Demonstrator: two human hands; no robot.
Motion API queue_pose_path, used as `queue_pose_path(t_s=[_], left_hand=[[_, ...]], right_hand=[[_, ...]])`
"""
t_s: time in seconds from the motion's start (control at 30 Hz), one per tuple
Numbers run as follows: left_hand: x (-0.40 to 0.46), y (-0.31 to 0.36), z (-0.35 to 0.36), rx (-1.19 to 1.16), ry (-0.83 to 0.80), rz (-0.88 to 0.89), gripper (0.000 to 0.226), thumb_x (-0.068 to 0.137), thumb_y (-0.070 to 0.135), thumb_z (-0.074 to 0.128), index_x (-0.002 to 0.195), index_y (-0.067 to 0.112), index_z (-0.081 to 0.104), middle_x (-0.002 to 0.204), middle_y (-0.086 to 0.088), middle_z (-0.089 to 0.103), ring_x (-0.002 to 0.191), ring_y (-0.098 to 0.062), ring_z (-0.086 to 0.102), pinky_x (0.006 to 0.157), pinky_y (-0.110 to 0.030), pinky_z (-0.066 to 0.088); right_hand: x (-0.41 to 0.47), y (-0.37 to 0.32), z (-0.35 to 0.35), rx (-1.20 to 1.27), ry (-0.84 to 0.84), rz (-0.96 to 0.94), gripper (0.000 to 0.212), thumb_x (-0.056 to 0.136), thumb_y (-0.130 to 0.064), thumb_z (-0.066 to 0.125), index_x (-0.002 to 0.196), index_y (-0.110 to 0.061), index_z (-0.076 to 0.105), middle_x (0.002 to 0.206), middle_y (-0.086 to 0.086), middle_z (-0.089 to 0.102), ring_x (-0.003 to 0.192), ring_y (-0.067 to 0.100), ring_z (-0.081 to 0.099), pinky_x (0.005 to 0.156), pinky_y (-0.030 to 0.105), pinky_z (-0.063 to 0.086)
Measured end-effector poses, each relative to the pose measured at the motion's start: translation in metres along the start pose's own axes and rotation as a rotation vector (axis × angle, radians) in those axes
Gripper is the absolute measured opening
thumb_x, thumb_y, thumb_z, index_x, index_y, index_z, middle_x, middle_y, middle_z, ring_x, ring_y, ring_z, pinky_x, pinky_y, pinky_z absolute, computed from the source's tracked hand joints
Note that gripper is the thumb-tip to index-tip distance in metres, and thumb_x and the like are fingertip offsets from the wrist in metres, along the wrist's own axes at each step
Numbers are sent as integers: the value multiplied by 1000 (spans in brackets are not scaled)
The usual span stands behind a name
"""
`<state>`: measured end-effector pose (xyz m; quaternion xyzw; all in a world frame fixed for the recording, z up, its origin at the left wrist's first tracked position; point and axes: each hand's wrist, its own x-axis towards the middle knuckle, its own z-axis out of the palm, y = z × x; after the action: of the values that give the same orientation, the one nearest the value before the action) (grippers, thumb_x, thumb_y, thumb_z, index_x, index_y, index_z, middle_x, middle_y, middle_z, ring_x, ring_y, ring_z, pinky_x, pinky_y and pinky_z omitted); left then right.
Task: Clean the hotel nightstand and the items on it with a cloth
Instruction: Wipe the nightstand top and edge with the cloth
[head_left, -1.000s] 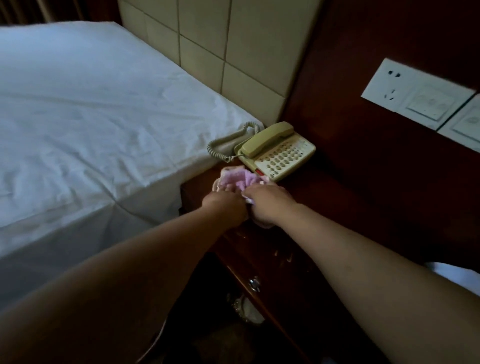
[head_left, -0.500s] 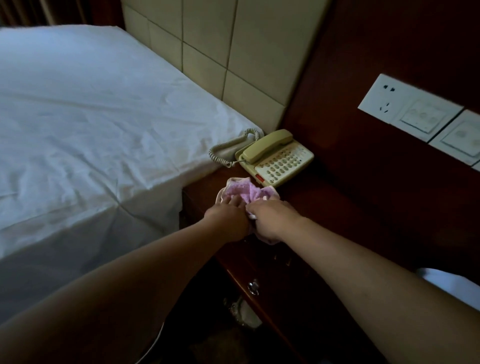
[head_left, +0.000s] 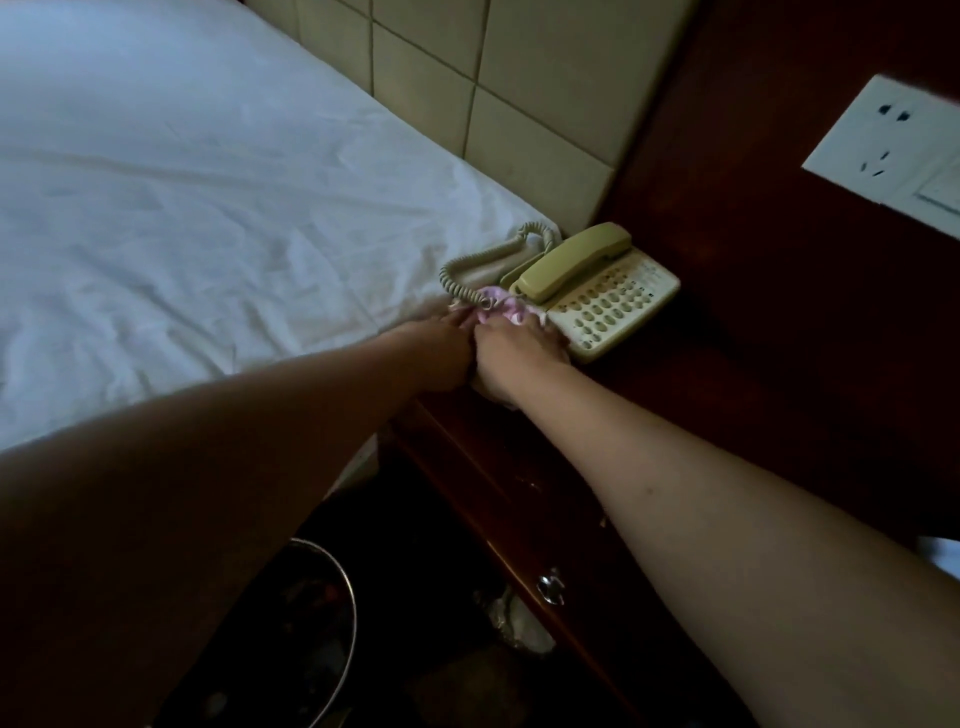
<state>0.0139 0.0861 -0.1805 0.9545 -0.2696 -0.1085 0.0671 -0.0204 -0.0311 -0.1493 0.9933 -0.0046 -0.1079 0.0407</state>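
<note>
Working near the middle of the frame, both hands meet over a pink cloth bunched on the near-left corner of the dark wooden nightstand. The left hand and the right hand sit knuckle to knuckle, fingers curled down into the fabric, so each appears to grip a part of it; the fingertips themselves are hidden under the cloth and the dim light. The cloth lies against the front edge of the beige telephone, touching it just below the handset, with the coiled cord looping to its left toward the white bed sheet.

By my judgement the task is at an early stage: the cloth seems to be being gathered or folded for wiping. The phone's keypad, handset and cord, and the broad tabletop toward the right of the frame, all look yet to be wiped, though dust cannot be made out.
</note>
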Motion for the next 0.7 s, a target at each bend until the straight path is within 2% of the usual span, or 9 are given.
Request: queue_pose_path(t_s=[0.1,0.17,0.3,0.43,0.63,0.7], left_hand=[[-5,-2,9,130,-54,-12,67,104,27,33,160,2,7,168,-19,3,156,-34,3,125,-49,13],[-21,4,12,208,-75,-16,69,103,33,32,160,2,9,168,-20,6,156,-35,2,126,-50,10],[-75,27,17,131,-78,-102,76,103,46,34,160,3,8,168,-18,8,156,-33,5,126,-45,13],[-121,61,25,127,-77,-147,75,104,50,33,161,8,7,169,-12,6,157,-27,4,125,-40,10],[-136,87,44,191,-70,-106,74,104,49,25,161,5,6,169,-16,2,157,-31,1,125,-45,7],[-127,80,47,219,-83,-86,79,99,54,13,161,5,6,169,-16,2,156,-32,-1,126,-47,8]], right_hand=[[2,-2,10,-44,-16,-71,60,97,-27,43,156,-25,33,166,5,21,153,34,12,122,52,12],[-10,0,11,-21,-49,-98,61,95,-31,49,154,-26,35,165,7,24,154,33,11,123,53,11],[-57,0,7,22,-91,-204,59,93,-43,59,148,-31,43,162,-2,32,153,32,13,120,51,16],[-107,6,5,-32,-97,-275,47,95,-40,60,140,-30,52,154,-5,42,151,29,22,119,48,20],[-143,24,17,-61,-84,-303,48,98,-35,54,144,-24,45,153,-2,38,142,34,29,112,50,28],[-138,27,21,-46,-64,-314,48,99,-35,54,144,-22,42,154,-2,35,142,35,28,112,51,28]])
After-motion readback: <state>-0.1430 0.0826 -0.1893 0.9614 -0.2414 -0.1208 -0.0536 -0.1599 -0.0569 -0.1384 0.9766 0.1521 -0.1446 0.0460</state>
